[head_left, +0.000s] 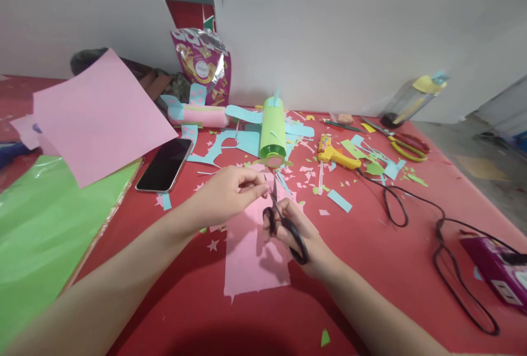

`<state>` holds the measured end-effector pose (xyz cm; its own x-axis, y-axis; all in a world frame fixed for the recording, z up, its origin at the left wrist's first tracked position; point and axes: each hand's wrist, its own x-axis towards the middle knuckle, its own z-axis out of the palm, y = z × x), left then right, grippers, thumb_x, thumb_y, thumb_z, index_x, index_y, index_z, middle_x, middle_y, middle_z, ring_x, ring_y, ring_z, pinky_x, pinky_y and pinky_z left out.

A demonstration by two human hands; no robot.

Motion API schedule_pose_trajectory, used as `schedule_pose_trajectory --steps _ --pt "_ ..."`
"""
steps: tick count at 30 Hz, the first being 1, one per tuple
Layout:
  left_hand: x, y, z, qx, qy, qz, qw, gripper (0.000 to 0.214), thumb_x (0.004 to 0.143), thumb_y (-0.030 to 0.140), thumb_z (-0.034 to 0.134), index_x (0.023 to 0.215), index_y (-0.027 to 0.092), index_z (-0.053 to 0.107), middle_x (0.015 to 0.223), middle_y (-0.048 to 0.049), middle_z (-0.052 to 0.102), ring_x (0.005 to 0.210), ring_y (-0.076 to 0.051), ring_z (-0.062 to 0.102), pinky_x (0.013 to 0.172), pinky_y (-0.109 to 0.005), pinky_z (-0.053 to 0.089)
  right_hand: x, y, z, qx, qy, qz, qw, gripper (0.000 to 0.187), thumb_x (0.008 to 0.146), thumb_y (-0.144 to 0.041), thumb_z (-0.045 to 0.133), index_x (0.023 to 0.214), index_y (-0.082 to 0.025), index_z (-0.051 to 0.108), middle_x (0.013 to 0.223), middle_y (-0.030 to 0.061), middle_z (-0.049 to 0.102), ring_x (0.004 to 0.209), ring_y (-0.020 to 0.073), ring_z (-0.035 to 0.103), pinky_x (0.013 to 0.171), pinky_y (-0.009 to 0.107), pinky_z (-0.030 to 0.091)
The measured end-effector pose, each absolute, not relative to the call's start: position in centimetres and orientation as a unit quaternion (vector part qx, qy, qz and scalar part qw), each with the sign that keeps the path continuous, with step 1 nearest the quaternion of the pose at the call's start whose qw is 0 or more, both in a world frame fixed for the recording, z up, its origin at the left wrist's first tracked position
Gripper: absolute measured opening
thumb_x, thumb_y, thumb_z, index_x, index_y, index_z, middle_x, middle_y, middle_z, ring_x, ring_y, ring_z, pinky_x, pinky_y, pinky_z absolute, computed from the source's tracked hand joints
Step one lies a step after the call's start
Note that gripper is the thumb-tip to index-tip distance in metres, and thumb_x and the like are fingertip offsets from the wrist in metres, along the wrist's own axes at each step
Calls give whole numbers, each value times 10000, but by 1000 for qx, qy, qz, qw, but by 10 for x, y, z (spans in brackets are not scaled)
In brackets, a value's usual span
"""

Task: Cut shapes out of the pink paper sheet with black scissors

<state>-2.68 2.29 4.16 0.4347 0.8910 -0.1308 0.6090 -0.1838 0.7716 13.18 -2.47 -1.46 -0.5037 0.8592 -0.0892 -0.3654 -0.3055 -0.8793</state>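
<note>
Black-handled scissors [299,237] are held in the grip of the right hand [312,247], fingers through the loops, blades pointing toward twelve o'clock. The left hand [230,194], at ten o'clock from it, pinches a small pink paper piece [270,188] beside those blades. Reckoned from the blades, a pink sheet [255,268] lies beneath both hands toward six, with a star cut-out [213,245] between seven and eight. A green-wrapped bottle [274,128] lies at twelve; a pink cylinder [206,116] with blue fins sits between ten and eleven, a purple snack bag [201,67] behind it at eleven. A phone [167,166] is at nine, a yellow glue gun [340,158] at two among paper scraps, and a purple power block [489,268] near four, all on the red surface [370,290].
</note>
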Motion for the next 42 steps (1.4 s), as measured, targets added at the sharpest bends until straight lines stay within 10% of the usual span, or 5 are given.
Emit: schedule_pose_trajectory --steps 42 --pt "-25 20 44 757 526 143 361 237 734 301 435 583 164 555 461 41 357 457 -83 325 440 -202 251 136 -22 -18 -271 -436 773 373 297 686 -389 605 757 -220 372 741 -18 425 624 114 461 617 287 367"
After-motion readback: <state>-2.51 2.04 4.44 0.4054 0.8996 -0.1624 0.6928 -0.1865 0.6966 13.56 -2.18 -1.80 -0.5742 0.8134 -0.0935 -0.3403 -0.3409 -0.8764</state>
